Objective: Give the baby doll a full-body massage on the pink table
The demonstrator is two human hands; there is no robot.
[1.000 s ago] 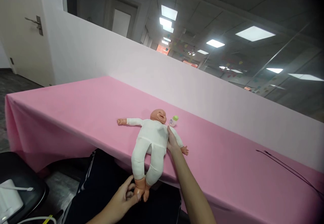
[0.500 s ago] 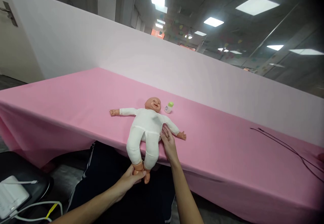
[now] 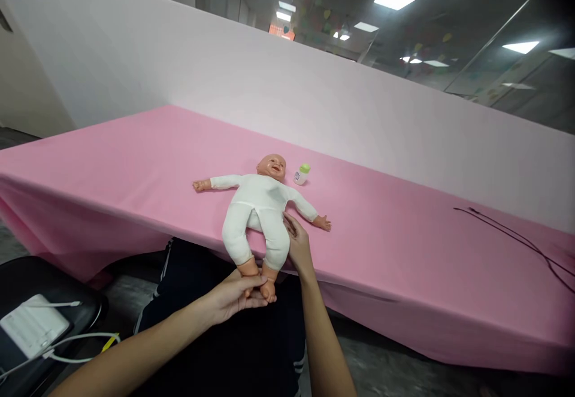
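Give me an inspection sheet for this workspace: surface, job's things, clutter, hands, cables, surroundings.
Surface: table under a pink cloth, draped over the near edge.
Job's things: doll in a white suit on its back, legs over the edge; small green-capped bottle beside its head.
Clutter: nothing seen.
Hands: left hand grips the doll's feet; right hand rests against its leg, fingers flat.
Cables: dark cable on the cloth at right; white cables at lower left.
Surroundings: pale partition behind; white device on a black seat.

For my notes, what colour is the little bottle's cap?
Green cap, head view.
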